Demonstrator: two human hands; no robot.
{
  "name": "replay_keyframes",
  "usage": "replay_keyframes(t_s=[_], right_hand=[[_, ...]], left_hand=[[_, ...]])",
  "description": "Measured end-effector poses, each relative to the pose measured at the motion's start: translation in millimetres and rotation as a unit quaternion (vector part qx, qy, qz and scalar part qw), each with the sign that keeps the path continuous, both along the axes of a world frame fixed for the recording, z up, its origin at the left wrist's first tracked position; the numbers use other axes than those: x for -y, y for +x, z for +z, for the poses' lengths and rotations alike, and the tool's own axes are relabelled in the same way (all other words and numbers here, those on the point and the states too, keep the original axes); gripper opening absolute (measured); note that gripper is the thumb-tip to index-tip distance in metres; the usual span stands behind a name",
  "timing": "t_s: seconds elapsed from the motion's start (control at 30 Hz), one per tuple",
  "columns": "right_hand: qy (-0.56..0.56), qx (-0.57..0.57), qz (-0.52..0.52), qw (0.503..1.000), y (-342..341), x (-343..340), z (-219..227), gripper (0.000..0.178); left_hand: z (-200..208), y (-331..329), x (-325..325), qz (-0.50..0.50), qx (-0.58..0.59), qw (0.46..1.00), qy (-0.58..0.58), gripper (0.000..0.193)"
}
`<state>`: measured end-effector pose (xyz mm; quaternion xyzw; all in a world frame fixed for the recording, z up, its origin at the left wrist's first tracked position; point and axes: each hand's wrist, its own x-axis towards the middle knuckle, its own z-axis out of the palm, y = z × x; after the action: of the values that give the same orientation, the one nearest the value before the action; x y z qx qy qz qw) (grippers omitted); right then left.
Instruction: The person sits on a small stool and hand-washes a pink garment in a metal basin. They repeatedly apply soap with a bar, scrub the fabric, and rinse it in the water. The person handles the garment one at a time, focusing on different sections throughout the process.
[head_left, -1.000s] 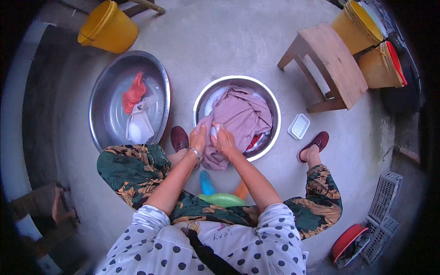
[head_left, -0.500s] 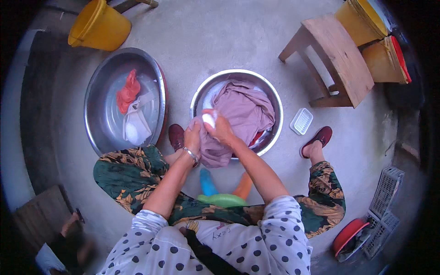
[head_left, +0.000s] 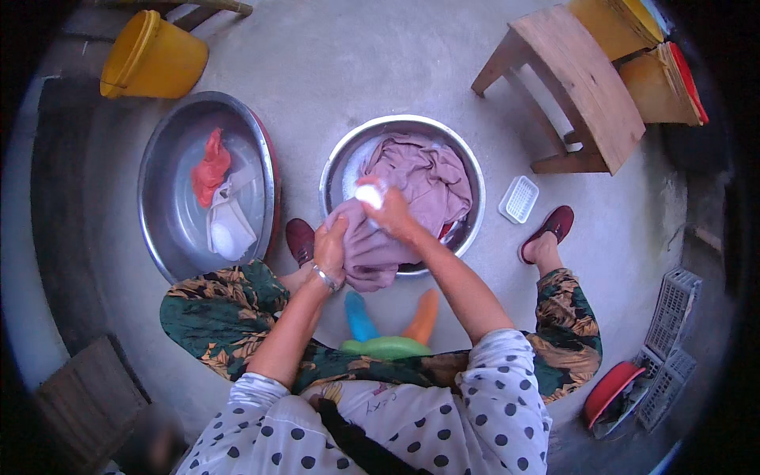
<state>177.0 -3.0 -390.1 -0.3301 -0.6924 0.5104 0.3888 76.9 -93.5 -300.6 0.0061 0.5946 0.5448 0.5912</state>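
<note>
One basin (head_left: 338, 158), beside a tray (head_left: 518, 199), holds mauve cloth (head_left: 419, 170).

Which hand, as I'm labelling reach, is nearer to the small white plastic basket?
Right. The right hand holds a white object left of the white plastic basket; the left hand, gripping the mauve cloth, is farther left and lower in the picture.

Dressed in a white top (head_left: 277, 443) with black polka dots, a printed front (head_left: 396, 400) and 2 elbow-length sleeves (head_left: 507, 388); crossed by 1 black strap (head_left: 360, 445); further clad in green, black and tan leaf-patterned trousers (head_left: 214, 317), 2 dark red shoes (head_left: 557, 222), 1 silvery bracelet (head_left: 324, 278).
</note>
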Motion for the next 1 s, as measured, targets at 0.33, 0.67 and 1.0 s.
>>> replay_keyframes(t_s=[0.33,0.67,1.0], right_hand=[[-0.026,0.286,-0.192,0.939,99,-43,-77,0.026],[-0.638,0.024,-0.116,0.761,149,2,-31,0.026],[-0.614,-0.010,-0.129,0.779,123,10,-38,0.065]], left_hand=[[25,-17,-22,-0.211,-0.380,0.892,0.123,0.024],[-13,-52,-74,-0.499,-0.405,0.761,-0.085,0.046],[-5,-37,-79,-0.514,-0.498,0.668,0.206,0.023]])
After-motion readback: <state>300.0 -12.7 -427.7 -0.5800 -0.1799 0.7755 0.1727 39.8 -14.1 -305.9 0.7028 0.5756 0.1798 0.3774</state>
